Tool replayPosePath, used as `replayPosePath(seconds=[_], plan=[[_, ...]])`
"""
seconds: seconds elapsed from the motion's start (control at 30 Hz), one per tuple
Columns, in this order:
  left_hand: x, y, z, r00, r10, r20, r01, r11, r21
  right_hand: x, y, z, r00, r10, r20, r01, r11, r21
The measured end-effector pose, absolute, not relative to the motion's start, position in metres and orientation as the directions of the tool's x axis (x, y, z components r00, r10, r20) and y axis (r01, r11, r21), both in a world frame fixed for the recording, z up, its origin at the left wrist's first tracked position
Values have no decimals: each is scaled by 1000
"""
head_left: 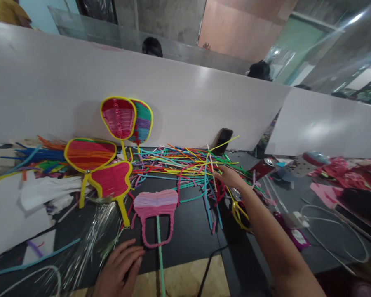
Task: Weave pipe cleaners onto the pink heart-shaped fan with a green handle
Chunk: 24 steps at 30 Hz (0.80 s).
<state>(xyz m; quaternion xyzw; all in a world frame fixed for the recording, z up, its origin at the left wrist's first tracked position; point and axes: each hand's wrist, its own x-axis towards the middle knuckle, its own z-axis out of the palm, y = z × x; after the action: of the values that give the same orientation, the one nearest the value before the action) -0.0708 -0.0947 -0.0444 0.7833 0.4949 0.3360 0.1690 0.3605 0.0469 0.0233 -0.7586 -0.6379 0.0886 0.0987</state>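
My left hand (121,266) rests at the table's front with its fingers stretched out, holding nothing. Just beyond it lies a pink and lilac pipe-cleaner piece (156,203) with a looped lower frame. A pale green pipe-cleaner stem (160,255) runs down from it toward me. At the pile of loose pipe cleaners (173,161), my right hand (230,177) has its fingers closed on some of them. Yellow, white and blue strands stick out around its fingertips. Part of that grip is hard to make out.
Yellow-rimmed fan shapes (90,154) stand and lie at left, beside clear plastic strips (92,231) and white paper (12,218). A phone (222,140) leans on the white partition (185,95). Right are a can (262,168), yellow-handled scissors (239,216) and a cable (336,222). People sit beyond.
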Motion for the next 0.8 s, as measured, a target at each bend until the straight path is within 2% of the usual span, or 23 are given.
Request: replayPosePath(seconds=[0.13,0.23,0.53,0.8], plan=[[-71,-94,-41,300,865,402,680,-490,546,339,54,13,126,989,-74,961,-140,-236],[-70,-94,-36,327,840,433,679,-527,511,324,62,14,102,993,-67,967,-114,-227],[-70,-94,-32,396,780,485,698,-599,393,313,93,55,203,959,195,957,-153,-247],[-65,-94,-26,359,790,497,702,-580,414,286,125,95,209,897,389,954,-99,-284]])
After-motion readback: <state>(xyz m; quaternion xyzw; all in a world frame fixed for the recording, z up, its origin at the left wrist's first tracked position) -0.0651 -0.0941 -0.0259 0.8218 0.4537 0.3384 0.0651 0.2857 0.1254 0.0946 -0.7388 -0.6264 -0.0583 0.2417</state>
